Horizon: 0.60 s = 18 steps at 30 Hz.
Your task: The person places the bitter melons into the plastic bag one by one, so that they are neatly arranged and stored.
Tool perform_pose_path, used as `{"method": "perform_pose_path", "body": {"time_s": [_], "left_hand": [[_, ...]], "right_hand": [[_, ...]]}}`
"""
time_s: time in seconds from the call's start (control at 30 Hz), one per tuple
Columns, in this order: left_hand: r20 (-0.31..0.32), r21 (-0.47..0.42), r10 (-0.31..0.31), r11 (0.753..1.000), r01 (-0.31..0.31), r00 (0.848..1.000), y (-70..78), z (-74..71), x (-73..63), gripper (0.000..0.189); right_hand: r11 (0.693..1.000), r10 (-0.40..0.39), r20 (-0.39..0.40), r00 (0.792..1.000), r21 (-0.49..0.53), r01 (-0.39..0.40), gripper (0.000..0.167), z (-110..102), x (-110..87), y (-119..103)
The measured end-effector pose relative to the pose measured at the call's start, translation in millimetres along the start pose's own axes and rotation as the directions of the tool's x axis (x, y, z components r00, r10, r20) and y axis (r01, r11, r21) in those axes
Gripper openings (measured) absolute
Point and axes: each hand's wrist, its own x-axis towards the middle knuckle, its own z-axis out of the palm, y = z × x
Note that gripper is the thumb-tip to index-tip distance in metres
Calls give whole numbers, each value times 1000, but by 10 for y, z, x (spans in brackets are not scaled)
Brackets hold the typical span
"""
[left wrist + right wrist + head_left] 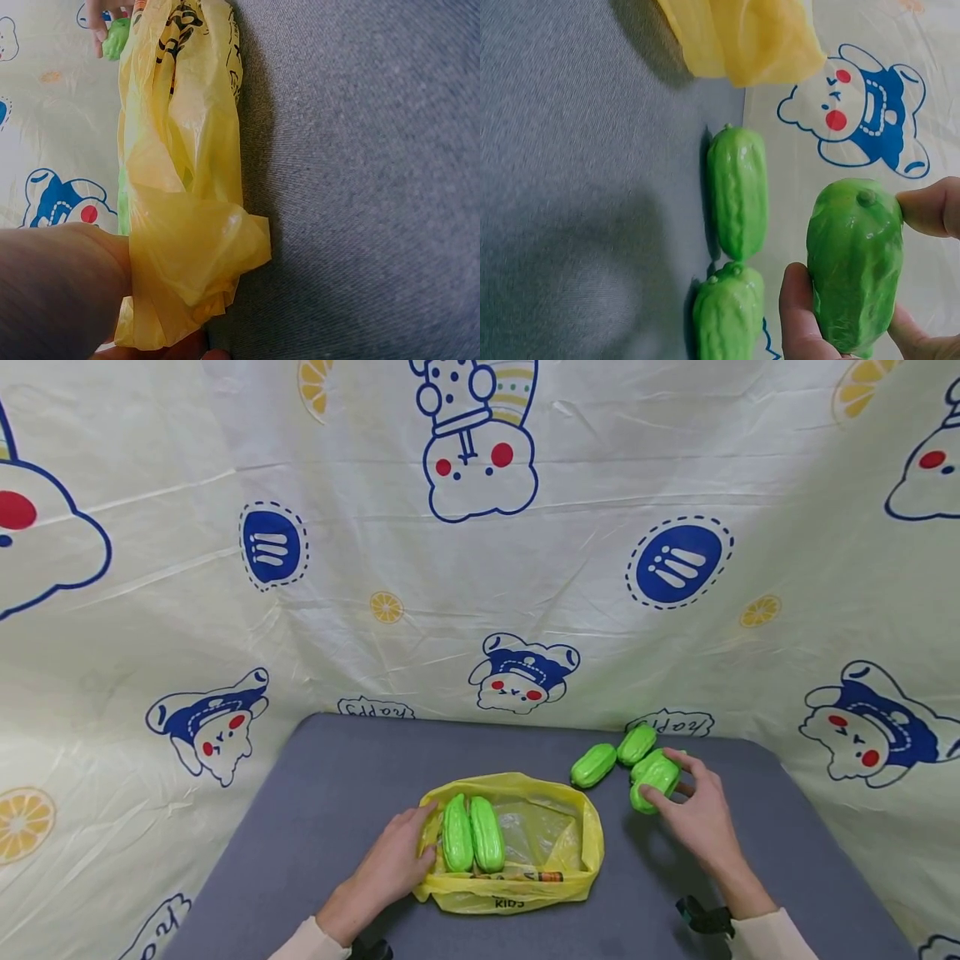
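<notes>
My right hand [701,818] holds a glossy, ribbed green cucumber [855,262] between thumb and fingers, raised over the right of the table. Close by, a short green cucumber [593,766] and another green cucumber [637,745] lie end to end. At the left end of a yellow plastic bag [517,893], my left hand [390,856] grips the rim; in the left wrist view the bag hides most of its fingers. The bag's mouth faces up, spread wide. Inside on the left, two longer green cucumbers [487,835] lie side by side.
The grey table [300,827] is backed by a pale printed curtain [450,568] along its far edge. Dark bands [705,917] are on both wrists, by the light sleeves [772,935].
</notes>
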Motion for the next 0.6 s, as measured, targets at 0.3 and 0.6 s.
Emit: {"method": "perform_pose_path", "body": {"time_s": [0.3,0.6], "left_hand": [[-19,-7,11,1000,-11,1000,17,-34,9,66],[-18,-8,15,1000,-15,1000,8,-29,6,66]], "right_hand": [[996,-77,45,996,-42,79,87,37,-56,-149],[993,-113,73,991,-24,115,87,118,-113,-279]]}}
